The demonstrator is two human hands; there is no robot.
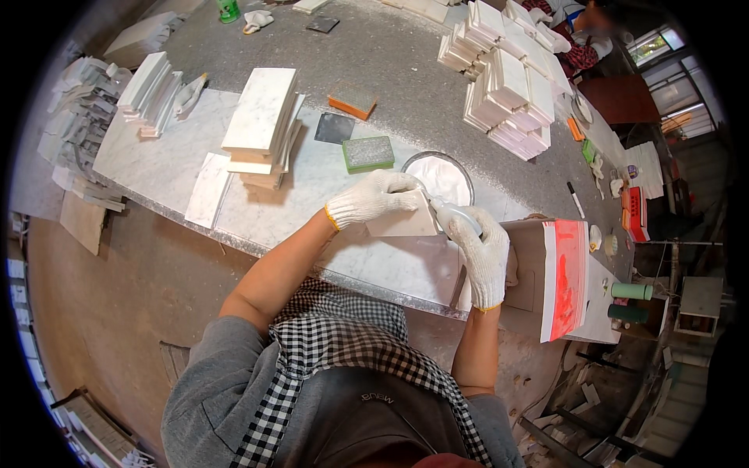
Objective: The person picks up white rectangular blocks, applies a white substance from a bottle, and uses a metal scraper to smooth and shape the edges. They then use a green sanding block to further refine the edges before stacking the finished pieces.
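Observation:
My left hand [377, 198], in a white knit glove, grips a thin white marble tile [402, 225] by its upper edge, tilted above the bench. My gloved right hand [484, 253] is closed around a pale, rounded object that looks like a small squeeze bottle [451, 216]. Its narrow end meets the tile's right edge, close to my left fingertips. Just beyond my hands stands a round dish of white powder or paste [441, 178]. A green-edged abrasive block [368, 154] lies left of the dish.
A stack of white tiles [261, 109] stands to the left, and larger tile stacks [507, 93] stand at the far right. An orange block [353, 101] and a dark square [335, 128] lie behind. A box with a red-and-white sheet [566, 281] stands right. Another person [581, 35] is beyond.

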